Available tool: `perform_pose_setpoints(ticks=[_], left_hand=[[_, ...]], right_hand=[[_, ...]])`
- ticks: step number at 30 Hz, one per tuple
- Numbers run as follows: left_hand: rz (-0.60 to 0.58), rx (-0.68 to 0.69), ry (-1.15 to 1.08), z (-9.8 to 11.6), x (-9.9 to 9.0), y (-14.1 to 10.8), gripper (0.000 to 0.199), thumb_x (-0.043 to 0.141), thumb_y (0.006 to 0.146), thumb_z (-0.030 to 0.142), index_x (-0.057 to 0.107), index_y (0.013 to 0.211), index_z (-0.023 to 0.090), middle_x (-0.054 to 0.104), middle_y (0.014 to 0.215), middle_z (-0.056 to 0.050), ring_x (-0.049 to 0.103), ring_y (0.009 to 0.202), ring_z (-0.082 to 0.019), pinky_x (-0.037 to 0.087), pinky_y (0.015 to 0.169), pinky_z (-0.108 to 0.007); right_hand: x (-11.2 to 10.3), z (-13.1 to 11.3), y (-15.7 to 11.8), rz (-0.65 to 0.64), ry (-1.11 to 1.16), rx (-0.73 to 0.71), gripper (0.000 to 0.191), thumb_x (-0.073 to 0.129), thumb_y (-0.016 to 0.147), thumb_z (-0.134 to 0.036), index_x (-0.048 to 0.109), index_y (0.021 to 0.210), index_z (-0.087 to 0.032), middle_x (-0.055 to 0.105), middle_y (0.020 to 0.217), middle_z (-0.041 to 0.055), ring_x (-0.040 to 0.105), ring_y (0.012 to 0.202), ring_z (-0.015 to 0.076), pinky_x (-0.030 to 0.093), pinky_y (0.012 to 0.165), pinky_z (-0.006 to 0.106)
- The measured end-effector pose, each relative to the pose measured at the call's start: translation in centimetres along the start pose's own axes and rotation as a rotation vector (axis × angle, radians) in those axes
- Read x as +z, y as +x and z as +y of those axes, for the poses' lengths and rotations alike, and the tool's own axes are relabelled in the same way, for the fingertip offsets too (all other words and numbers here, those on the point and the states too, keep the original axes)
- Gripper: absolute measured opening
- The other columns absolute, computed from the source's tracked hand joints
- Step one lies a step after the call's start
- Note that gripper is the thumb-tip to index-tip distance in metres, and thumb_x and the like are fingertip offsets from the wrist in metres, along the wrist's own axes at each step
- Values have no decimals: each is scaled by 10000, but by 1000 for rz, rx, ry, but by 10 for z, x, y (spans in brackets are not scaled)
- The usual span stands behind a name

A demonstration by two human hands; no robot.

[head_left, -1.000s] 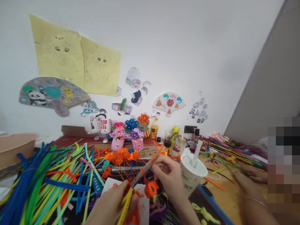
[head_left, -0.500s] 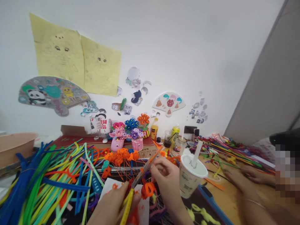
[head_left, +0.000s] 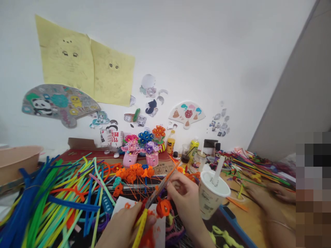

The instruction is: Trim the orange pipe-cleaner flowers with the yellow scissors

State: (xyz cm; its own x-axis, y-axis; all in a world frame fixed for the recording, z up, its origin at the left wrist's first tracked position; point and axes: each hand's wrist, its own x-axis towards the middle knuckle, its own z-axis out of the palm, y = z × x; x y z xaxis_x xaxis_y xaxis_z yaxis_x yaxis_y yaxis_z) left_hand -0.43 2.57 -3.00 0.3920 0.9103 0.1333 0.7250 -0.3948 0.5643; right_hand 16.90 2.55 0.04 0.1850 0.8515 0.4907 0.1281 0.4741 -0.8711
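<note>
My left hand [head_left: 124,220] is wrapped round scissors [head_left: 151,203] with yellow handles, their blades angled up and to the right. Along the blades runs an orange pipe cleaner [head_left: 173,169], pinched by my right hand [head_left: 184,193] with thumb and fingers pressed together. Just below the fingertips, a looped orange pipe-cleaner flower [head_left: 163,208] hangs near the blades; whether it joins the strand I cannot tell. Under my left hand lies a white paper [head_left: 159,229] with orange scraps on it.
A lidded cup [head_left: 213,194] with a straw stands close to my right wrist. Loose pipe cleaners [head_left: 69,193] heap up at left. Orange flowers [head_left: 131,172] and pink pots [head_left: 130,159] stand behind. Another person's hands [head_left: 261,199] rest at right.
The view has shifted slightly. Both my hands keep almost the same pose, with the scissors still against the orange strand. The other person's hands have barely moved.
</note>
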Motion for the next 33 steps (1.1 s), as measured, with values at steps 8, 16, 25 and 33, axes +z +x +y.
perform_pose_setpoints(ticks=[8, 16, 25, 33], left_hand=[[-30, 21, -22, 3, -10, -3, 385, 386, 853, 527, 572, 682, 236, 703, 642, -22, 640, 595, -192, 396, 498, -220], [-30, 14, 41, -5, -3, 1, 383, 324, 841, 492, 541, 673, 224, 701, 650, -38, 643, 590, -194, 385, 522, -234], [-59, 28, 39, -12, -1, -1, 358, 285, 835, 508, 508, 755, 241, 693, 702, -36, 637, 618, -213, 378, 540, -255], [-125, -9, 37, 3, -12, 0, 365, 283, 824, 511, 511, 823, 226, 710, 790, -77, 657, 697, -243, 433, 619, -297]], right_hand=[[-5, 2, 6, -97, -4, -13, 119, 553, 766, -184, 532, 650, -170, 478, 560, -39, 432, 491, 108, 350, 493, 231], [-13, -1, 11, -214, -25, -5, 101, 614, 755, -193, 576, 670, -154, 491, 530, -41, 433, 493, 104, 352, 487, 222], [-14, 4, 11, -217, 115, 10, 59, 656, 708, -153, 642, 652, -143, 533, 585, -25, 431, 518, 91, 347, 486, 202], [-11, -1, 9, -217, 45, -33, 69, 614, 711, -151, 632, 646, -136, 518, 575, -23, 427, 503, 96, 361, 470, 205]])
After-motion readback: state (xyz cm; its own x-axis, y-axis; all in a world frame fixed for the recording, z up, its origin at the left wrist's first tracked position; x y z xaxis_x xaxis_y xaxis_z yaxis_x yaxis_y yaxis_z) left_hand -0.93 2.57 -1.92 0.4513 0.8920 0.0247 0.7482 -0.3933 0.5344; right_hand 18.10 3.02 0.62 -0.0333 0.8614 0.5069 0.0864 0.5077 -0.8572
